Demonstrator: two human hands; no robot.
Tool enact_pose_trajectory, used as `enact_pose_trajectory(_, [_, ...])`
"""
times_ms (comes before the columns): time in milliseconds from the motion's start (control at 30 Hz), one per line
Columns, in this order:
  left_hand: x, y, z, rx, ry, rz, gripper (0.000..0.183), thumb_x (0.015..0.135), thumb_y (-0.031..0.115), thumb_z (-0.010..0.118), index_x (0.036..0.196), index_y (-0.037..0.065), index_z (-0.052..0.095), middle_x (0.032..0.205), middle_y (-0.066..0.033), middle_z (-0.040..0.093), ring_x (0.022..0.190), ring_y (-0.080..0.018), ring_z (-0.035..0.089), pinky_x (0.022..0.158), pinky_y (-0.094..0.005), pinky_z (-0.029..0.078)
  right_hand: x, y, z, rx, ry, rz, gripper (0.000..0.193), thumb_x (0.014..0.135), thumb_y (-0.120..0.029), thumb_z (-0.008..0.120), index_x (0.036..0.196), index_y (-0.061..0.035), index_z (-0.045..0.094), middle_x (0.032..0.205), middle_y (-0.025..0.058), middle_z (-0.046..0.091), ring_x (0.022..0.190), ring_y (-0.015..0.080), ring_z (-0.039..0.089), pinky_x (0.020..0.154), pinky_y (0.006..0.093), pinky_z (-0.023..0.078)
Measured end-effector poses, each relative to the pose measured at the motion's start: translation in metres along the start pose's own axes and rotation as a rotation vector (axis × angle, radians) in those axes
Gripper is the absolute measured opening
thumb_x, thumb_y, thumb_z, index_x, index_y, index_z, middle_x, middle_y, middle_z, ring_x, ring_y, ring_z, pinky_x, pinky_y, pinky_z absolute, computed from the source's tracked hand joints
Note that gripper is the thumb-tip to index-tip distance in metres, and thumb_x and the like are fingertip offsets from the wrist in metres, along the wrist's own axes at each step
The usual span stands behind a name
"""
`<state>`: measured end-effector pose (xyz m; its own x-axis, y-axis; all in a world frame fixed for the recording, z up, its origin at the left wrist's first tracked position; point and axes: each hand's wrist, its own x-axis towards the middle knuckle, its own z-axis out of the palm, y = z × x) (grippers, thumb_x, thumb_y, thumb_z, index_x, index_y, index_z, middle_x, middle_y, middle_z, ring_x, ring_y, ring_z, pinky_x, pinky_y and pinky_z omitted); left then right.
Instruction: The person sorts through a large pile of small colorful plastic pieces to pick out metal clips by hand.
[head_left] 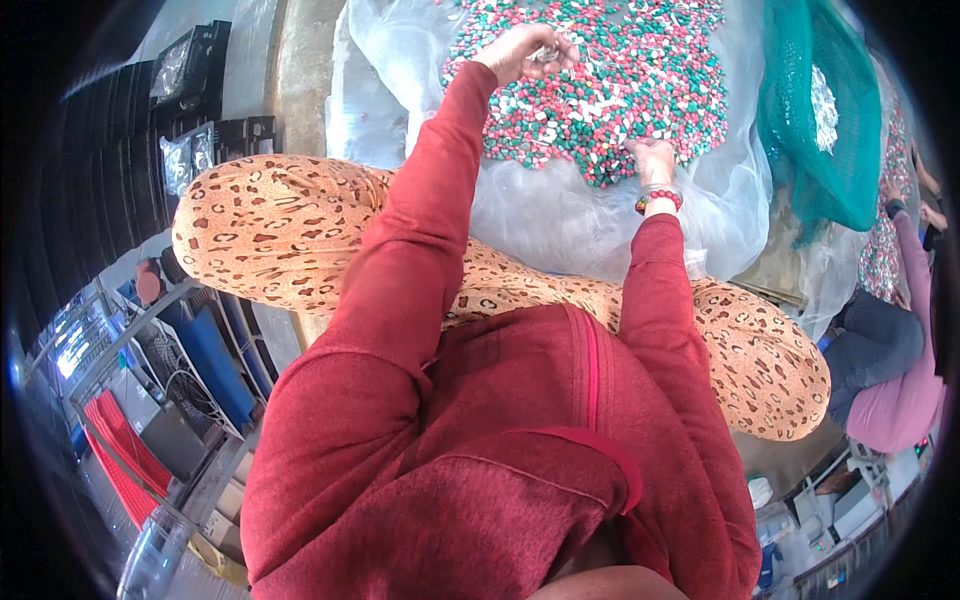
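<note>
Here the left hand point(518, 50) cups whitish bits point(544, 54) while the right hand point(655, 162) touches pellets point(620, 95), grip unclear.

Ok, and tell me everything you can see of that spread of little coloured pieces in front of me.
The spread of small coloured pieces mixes pinkish-red, green and white bits, some slim and stick-like. They look hard, perhaps plastic, and lie loose on a translucent whitish sheet, running out of view at the top. The right hand appears to touch the near edge; the left hand is over the left side, contact unclear.
</note>
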<state>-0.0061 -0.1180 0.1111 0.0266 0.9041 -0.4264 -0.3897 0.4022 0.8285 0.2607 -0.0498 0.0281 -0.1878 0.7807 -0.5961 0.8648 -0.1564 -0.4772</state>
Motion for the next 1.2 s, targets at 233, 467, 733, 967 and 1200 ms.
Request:
enact_pose_trajectory(233, [0.004,-0.067,0.02,1.353,0.54,-0.02,0.042,0.06,0.046,0.071,0.066,0.004,0.066,0.068,-0.0145,0.062,0.068,-0.0295,0.062,0.066,-0.039,0.049,0.004,-0.006,0.004,0.138,0.007,0.049,0.034,0.061,-0.031,0.07,0.077,-0.002,0.067,0.06,0.0059,0.058,0.05,0.0148,0.051,0.05,0.0283,0.041])
enact_pose_trajectory(467, [0.011,-0.07,0.007,1.194,0.622,0.001,0.03,0.066,0.034,0.065,0.072,0.005,0.065,0.065,-0.0112,0.061,0.065,-0.0236,0.061,0.062,-0.0357,0.048,0.015,0.007,0.026,0.187,0.083,0.066,0.023,0.056,-0.018,0.076,0.063,-0.0026,0.06,0.055,0.0047,0.055,0.045,0.015,0.049,0.046,0.0287,0.04])
enact_pose_trajectory(733, [-0.015,-0.035,0.02,-0.438,0.086,0.12,0.013,0.077,0.009,0.055,0.069,0.011,0.044,0.071,0.0022,0.043,0.054,-0.0063,0.041,0.04,-0.0172,0.028,0.005,0.002,0.023,0.071,-0.039,0.066,0.032,0.057,-0.028,0.075,0.075,-0.0021,0.068,0.08,0.0157,0.065,0.08,0.0246,0.063,0.075,0.0319,0.046])
enact_pose_trajectory(967, [-0.005,-0.049,0.02,1.128,0.343,0.006,0.036,0.069,0.042,0.068,0.076,0.008,0.062,0.058,-0.0039,0.057,0.057,-0.0171,0.057,0.053,-0.0308,0.046,-0.001,-0.013,-0.017,1.221,-0.399,0.273,0.019,0.076,-0.008,0.064,0.064,-0.0116,0.05,0.045,-0.0076,0.027,0.035,0.0043,0.023,0.034,0.0206,0.015])
enact_pose_trajectory(1200, [0.015,-0.082,0.015,1.283,0.476,0.051,0.031,0.068,0.036,0.067,0.08,0.008,0.066,0.07,-0.0099,0.063,0.071,-0.0255,0.062,0.068,-0.0357,0.048,-0.011,-0.029,-0.054,1.612,-0.587,-0.033,0.014,0.084,-0.014,0.058,0.074,-0.0088,0.05,0.052,-0.0062,0.029,0.041,0.0043,0.025,0.037,0.0193,0.018])
